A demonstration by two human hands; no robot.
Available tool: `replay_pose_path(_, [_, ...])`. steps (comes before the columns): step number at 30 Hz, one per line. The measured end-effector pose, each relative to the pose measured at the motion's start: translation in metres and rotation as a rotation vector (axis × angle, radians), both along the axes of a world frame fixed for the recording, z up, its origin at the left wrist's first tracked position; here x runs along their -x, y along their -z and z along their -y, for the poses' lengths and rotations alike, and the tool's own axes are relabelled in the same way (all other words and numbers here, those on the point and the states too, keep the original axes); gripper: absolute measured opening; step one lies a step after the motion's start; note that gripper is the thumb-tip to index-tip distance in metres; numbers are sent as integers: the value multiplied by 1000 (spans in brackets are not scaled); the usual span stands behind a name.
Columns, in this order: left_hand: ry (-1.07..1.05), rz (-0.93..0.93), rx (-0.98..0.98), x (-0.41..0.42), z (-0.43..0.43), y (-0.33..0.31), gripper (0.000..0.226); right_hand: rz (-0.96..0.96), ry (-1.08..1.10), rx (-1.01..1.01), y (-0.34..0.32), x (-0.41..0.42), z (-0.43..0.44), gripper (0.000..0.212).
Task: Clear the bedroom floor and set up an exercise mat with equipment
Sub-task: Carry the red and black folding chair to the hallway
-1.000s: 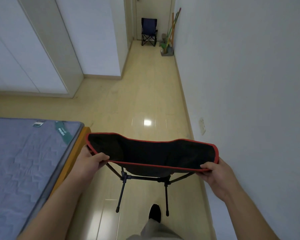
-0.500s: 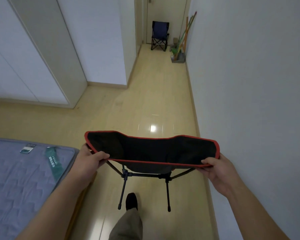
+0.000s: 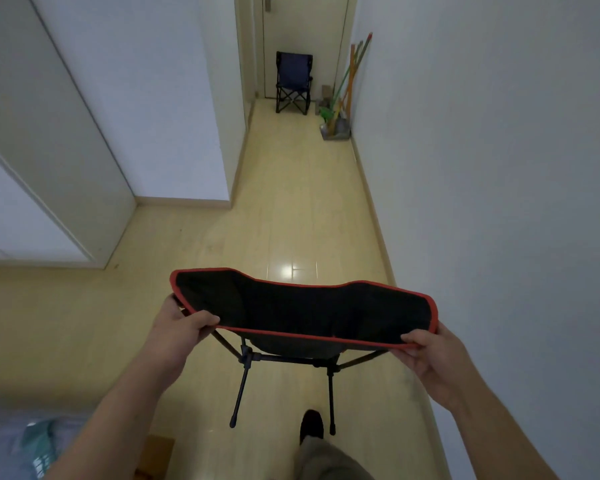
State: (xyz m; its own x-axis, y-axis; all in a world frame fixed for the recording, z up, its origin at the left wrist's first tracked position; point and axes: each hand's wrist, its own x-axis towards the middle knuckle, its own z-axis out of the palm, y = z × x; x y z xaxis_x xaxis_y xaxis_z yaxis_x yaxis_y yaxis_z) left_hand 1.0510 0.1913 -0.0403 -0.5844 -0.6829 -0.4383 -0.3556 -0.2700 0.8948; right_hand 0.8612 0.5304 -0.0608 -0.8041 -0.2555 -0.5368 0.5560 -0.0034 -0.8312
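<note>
A black folding camp chair (image 3: 302, 313) with red trim hangs in front of me above the wooden floor, its thin dark legs dangling free. My left hand (image 3: 177, 327) grips the left end of its fabric top edge. My right hand (image 3: 433, 358) grips the right end, thumb on top. My foot in a dark sock (image 3: 310, 427) shows under the chair.
A white wall (image 3: 499, 202) runs close on my right. A narrow hallway leads ahead to a dark blue folding chair (image 3: 293, 83) by a door, with brooms and a dustpan (image 3: 336, 109) leaning on the right. White wardrobe doors (image 3: 49, 150) stand left; the mattress corner (image 3: 21, 445) lies bottom left.
I have walked forward carrying the chair. The mattress has slid back to the bottom left corner and the hallway with the blue chair has come closer. Both hands keep their hold.
</note>
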Motion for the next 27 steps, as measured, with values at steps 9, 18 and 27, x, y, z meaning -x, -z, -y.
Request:
replay_pose_path(9, [-29, 23, 18, 186, 109, 15, 45, 31, 4, 32, 22, 186, 114, 52])
replay_pose_path(18, [-63, 27, 51, 349, 211, -3, 44, 29, -50, 16, -3, 369, 224, 56])
replay_pose_path(27, [-50, -27, 30, 519, 340, 12, 41, -7, -40, -15, -3, 535, 351, 45])
